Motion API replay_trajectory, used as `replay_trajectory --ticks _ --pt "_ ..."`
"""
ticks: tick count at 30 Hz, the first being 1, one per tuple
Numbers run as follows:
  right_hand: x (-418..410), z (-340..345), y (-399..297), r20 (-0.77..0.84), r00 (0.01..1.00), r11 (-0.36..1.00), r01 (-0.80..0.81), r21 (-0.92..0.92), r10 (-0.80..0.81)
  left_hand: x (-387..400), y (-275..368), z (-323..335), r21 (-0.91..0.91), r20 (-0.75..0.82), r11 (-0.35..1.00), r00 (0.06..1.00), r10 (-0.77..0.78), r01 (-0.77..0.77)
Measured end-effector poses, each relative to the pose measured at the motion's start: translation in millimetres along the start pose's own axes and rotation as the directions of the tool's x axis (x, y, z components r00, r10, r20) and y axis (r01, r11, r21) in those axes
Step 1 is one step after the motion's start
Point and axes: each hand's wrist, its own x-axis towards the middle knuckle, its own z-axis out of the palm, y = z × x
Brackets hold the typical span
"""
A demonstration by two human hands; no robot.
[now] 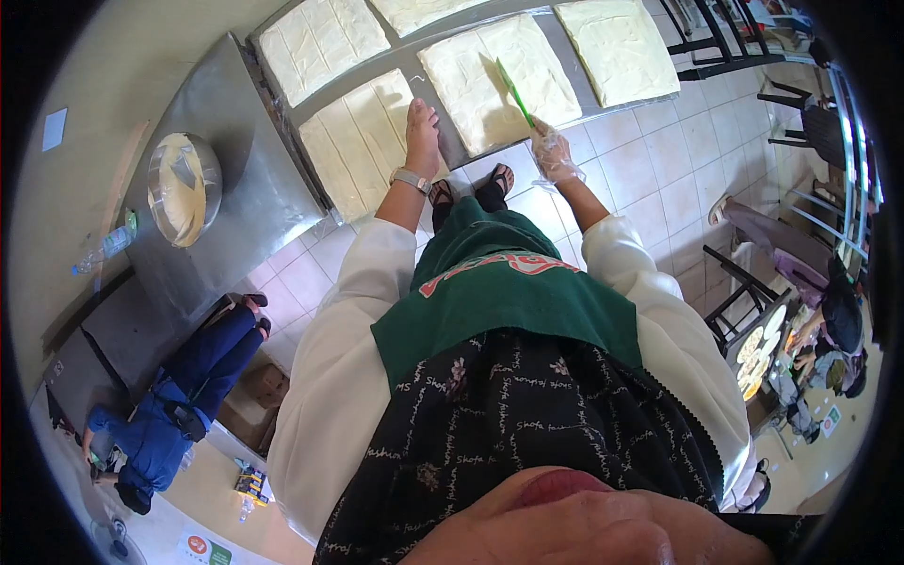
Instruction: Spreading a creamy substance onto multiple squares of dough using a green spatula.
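Note:
My right hand [554, 152], in a clear plastic glove, grips a green spatula or knife [515, 93], whose blade lies over a cream-coated rectangular slab [462, 78]. Bare, with a watch at the wrist, my left hand [422, 138] is held beside this slab, over the edge of another slab [349, 145] marked with parallel lines; nothing shows in it. A lined slab [321, 46] lies at the upper left, and a smooth coated one [618, 53] at the right. Part of a further slab [417, 13] shows at the top.
On the steel counter [240, 169] at left stands a metal bowl [212, 187] of cream, near a plastic bottle [116, 242]. A person in blue [159, 424] is at lower left. Other people work by a table of round flat food [759, 349] at right. Black stools [734, 42] stand upper right.

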Motion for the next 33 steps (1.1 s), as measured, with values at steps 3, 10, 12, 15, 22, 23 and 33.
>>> replay_trajectory --ticks 3,10,12,15,22,23,33 --pt "-11.6 -2.9 3.4 -0.003 1.0 1.0 -0.026 0.013 0.026 -5.6 -2.2 0.2 0.003 0.007 1.0 1.0 0.013 -0.013" --pt "-36.4 -15.4 7.0 0.079 0.992 0.994 -0.099 0.034 0.096 -11.9 -4.4 1.6 0.014 0.002 1.0 1.0 0.011 -0.011" --pt "-43.6 -13.9 14.6 0.039 0.999 0.999 -0.038 -0.011 0.038 -12.3 -4.8 2.4 0.023 0.01 1.0 1.0 0.018 -0.019" --pt "-55.4 -12.3 25.5 0.003 1.0 0.999 -0.016 0.04 0.016 -13.1 -5.8 4.1 0.023 0.014 1.0 1.0 0.015 -0.016" --pt "-87.1 -26.5 29.1 0.078 0.987 0.988 -0.143 0.061 0.138 -11.2 -8.3 4.0 0.03 0.029 1.0 1.0 0.008 -0.009" --pt "-93.4 -30.5 29.8 0.091 0.986 0.988 -0.146 0.04 0.142 -10.8 -8.4 4.9 0.032 0.036 0.999 0.999 0.007 -0.009" --pt "-102.2 -77.5 27.9 0.115 0.982 0.984 -0.162 0.074 0.153 -8.0 -15.2 6.6 -0.002 0.013 1.0 1.0 -0.007 0.007"
